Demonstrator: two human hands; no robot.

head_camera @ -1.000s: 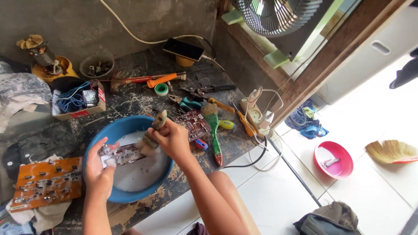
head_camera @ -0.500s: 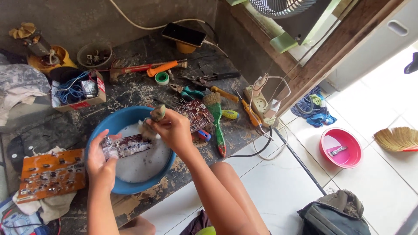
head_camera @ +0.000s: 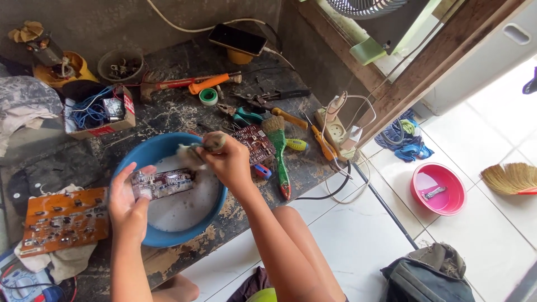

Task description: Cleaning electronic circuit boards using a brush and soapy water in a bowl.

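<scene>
Head view: two bare hands work a circuit board over a blue basin.

Head view again, in detail: the left hand (head_camera: 130,202) pinches the near end of a small circuit board (head_camera: 163,183), thumb on top, holding it flat above the milky water in the blue basin (head_camera: 168,237). The right hand (head_camera: 230,161) is closed around a small brush (head_camera: 197,150), bristles pressed to the board's far end; its handle is mostly hidden in the fist. Both forearms rise from the bottom edge, cut off there. The basin's near rim sits close to the worn bench edge; a green-handled brush (head_camera: 278,150) and a dark red board (head_camera: 253,143) crowd its right side.
</scene>
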